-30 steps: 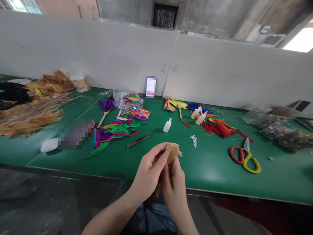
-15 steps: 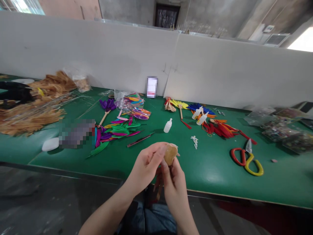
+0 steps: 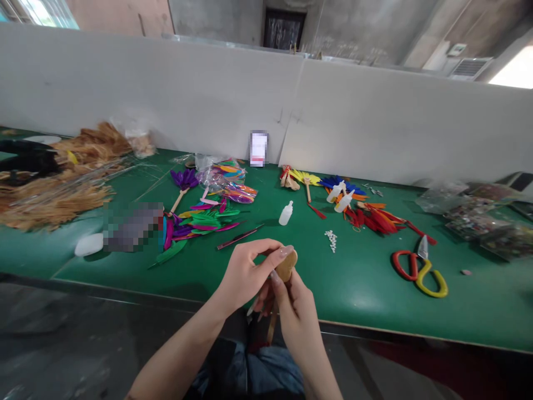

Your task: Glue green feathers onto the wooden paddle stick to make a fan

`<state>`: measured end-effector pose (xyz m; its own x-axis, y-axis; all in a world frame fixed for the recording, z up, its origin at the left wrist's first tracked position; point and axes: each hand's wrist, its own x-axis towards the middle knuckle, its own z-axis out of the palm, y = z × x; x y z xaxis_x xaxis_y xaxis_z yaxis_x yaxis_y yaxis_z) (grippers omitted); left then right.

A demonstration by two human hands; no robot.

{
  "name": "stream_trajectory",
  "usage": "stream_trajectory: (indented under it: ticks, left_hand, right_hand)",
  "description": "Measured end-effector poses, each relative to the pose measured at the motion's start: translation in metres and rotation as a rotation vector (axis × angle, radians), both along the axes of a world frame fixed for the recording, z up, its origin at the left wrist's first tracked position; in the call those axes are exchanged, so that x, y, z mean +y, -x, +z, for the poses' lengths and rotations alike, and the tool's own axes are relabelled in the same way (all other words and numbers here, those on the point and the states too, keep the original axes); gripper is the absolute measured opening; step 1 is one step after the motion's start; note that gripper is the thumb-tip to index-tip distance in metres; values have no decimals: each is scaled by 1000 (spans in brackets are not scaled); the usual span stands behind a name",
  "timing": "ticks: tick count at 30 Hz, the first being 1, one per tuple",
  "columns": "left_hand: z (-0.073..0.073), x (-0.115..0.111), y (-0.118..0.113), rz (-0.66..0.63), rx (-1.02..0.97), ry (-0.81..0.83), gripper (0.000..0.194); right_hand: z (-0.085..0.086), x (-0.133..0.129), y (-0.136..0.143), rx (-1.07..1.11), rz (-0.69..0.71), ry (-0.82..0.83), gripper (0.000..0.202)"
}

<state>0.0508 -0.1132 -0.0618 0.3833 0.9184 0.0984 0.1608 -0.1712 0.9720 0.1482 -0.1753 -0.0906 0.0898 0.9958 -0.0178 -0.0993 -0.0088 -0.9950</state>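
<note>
Head view. Two bare hands meet near the front edge of a green worktop (image 3: 358, 294), holding a small tan piece with a rounded outline (image 3: 287, 268) between them. The left hand (image 3: 250, 272) pinches the piece from above, its thumb laid across the upper face; its other fingers are partly hidden behind. The right hand (image 3: 297, 305) grips the lower part, thumb bent against the near side — how its remaining fingers close cannot be fully told. A thin wooden stick (image 3: 272, 329) shows below the hands, above the lap; whether it joins the piece is hidden.

Beyond the hands lies a pair of tweezers (image 3: 237, 238), with a white bottle (image 3: 286, 213) standing behind it and a cluster of small white beads (image 3: 331, 241) to the right. Scissors with one red and one yellow handle (image 3: 420, 272) lie farther right, blades pointing away. Loose bright feathers (image 3: 208, 219) spread to the left, near a purple fan on a stick (image 3: 183, 180); a yellow fan (image 3: 306, 178) lies at the back, and two more bottles (image 3: 339, 197) rest beside blue and orange feathers (image 3: 352, 188).
</note>
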Motion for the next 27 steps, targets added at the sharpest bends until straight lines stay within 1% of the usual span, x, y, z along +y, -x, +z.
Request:
stream_trajectory:
  ticks: [5,8,10,12,15,18,23,27]
  left_hand:
    - [-3,4,1,-34,5,-37,37]
    - [-4,4,0,5,14,-91,32]
    - [-2,4,0,36,38,-108,27]
    - [0,5,2,18,40,-90,28]
    - [4,6,6,-99,19,-40,31]
    - [5,8,11,-154,-2,6,30]
    - [2,9,12,-160,-58,119,30]
    - [-3,11,8,-100,-53,106,31]
  right_hand:
    - [0,-1,2,49,-15,30,24]
    - [-1,-2,2,60,-24,42,24]
    - [-1,-2,2,67,6,38,24]
    - [-1,-2,0,86,43,34,25]
    - [2,-2,-3,141,80,62,29]
    - [4,-1,-5,166,82,85,33]
    - [7,0,-2,147,89,101,33]
    - [8,0,-1,69,84,97,31]
